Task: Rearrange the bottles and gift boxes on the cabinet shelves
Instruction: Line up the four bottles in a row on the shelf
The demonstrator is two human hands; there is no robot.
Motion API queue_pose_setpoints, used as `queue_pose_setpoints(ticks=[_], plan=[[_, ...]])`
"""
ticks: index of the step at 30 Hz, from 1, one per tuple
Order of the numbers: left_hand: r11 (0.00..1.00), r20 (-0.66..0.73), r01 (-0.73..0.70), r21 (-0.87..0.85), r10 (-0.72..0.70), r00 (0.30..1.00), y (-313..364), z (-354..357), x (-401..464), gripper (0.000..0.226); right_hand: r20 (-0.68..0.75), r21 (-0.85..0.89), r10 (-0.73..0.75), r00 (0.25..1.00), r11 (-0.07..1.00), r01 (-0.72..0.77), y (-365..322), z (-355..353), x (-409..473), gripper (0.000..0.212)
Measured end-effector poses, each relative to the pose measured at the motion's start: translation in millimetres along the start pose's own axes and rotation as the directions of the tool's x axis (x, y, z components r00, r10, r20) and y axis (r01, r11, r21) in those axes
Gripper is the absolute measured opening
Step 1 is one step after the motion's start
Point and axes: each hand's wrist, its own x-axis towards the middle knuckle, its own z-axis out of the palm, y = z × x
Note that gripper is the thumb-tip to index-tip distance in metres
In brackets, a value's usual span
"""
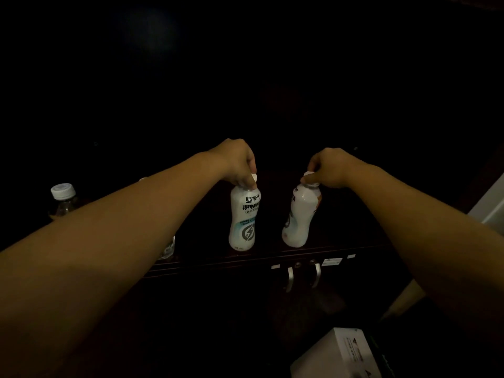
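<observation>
Forearms fill the near frame, both reaching out over the dark cabinet shelf [272,252]. Scene's very dim, so I'm reading what I can.

Far left: clear water bottle [63,199] stands upright, untouched, partly hidden behind my left arm.

Left hand [237,162]: grip clamped on the cap of the left white bottle [243,218], fingers curled round the top. Bottle upright, near the shelf's front edge. Can't tell if the base is touching.

Right hand [328,169]: grip pinched on the cap of the right white bottle [300,216]. This one leans, top tilted right. Base looks at the front edge.

Below: two cabinet door handles [302,276]; white box [341,356] low right, apart from the shelf.

Step, as I judge it: both bottles in hand, mid-placement or pickup; can't say which. Next move needs the right bottle squared upright and both kept back from the edge. No gift boxes visible on the shelf.
</observation>
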Motion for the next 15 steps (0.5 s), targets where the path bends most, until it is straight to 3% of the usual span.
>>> queue_pose_setpoints(ticks=[4,10,12,15], plan=[[1.000,-0.002,0.001,-0.019,-0.001,1.000,-1.2,0.2,-1.3,0.033,0.117,0.145,-0.060,0.991,0.989,0.043,2.8,-7.4,0.5,0.029],[1.000,-0.003,0.005,-0.027,-0.005,1.000,-0.9,0.5,-0.7,0.036,0.197,0.235,-0.119,0.973,0.969,0.071,9.6,-10.7,0.8,0.044],[0.999,0.001,0.008,-0.031,-0.008,1.000,-0.6,0.6,0.1,0.036,0.189,0.258,-0.105,0.976,0.965,0.054,10.3,-8.7,1.1,0.055],[0.999,0.011,0.009,-0.043,-0.009,1.000,-0.8,-0.2,1.0,0.036,0.072,0.142,-0.018,0.997,0.990,0.008,7.5,-2.9,1.7,0.067]])
